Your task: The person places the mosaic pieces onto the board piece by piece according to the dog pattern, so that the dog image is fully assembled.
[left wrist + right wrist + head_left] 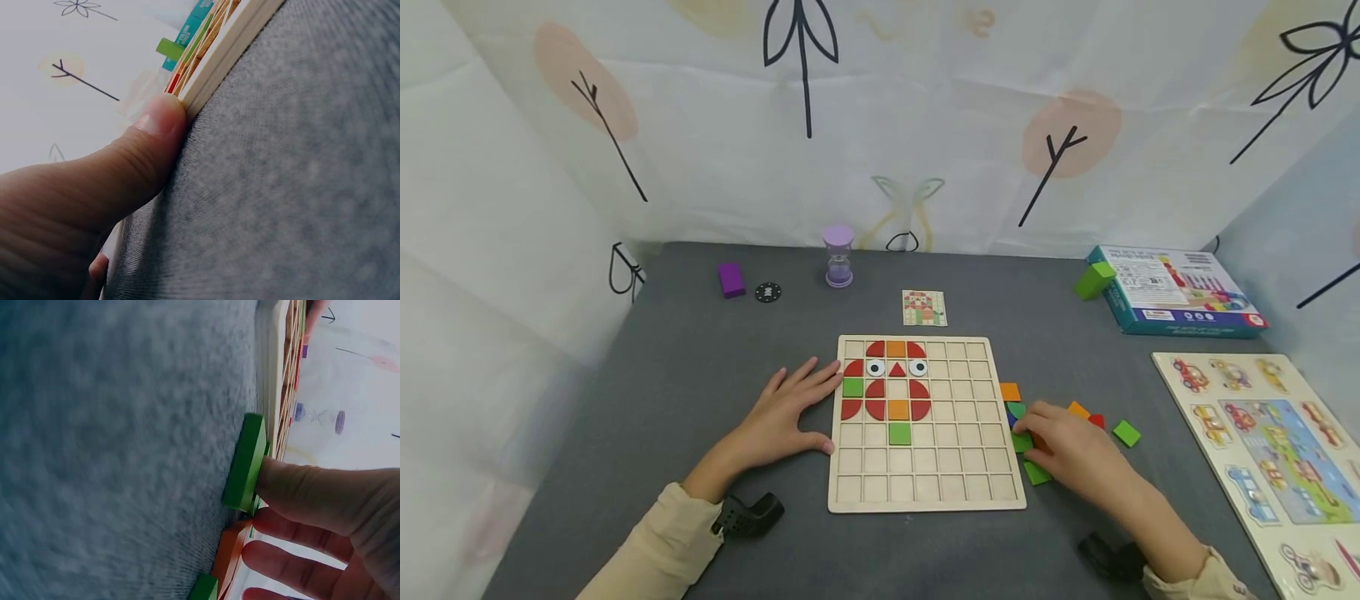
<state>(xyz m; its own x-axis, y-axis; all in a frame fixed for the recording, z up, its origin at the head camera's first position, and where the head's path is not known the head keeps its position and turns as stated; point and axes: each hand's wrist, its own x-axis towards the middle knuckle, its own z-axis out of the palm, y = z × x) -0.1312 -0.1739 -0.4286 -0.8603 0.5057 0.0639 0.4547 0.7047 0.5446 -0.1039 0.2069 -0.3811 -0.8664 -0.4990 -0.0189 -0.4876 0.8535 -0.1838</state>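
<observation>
A light wooden grid board point(955, 458) lies on the grey table, with red, orange and green pieces and two eye pieces point(917, 367) set in its upper left squares. At the board's left edge rests my left hand point(790, 417), fingers spread; its thumb point(164, 119) presses the board's side. My right hand point(1075, 450) reaches over loose tiles beside the board's right edge. There the thumb point(281, 484) touches a green tile point(245, 465), the fingers loosely bent near an orange tile point(230, 550). The hand partly hides the tiles under it.
Behind the board lies a small picture card point(924, 308). Farther back stand a purple hourglass point(838, 257), a black round chip point(768, 292) and a purple block point(731, 280). At right are a game box point(1187, 292), a green block point(1094, 281) and a picture puzzle board point(1262, 442).
</observation>
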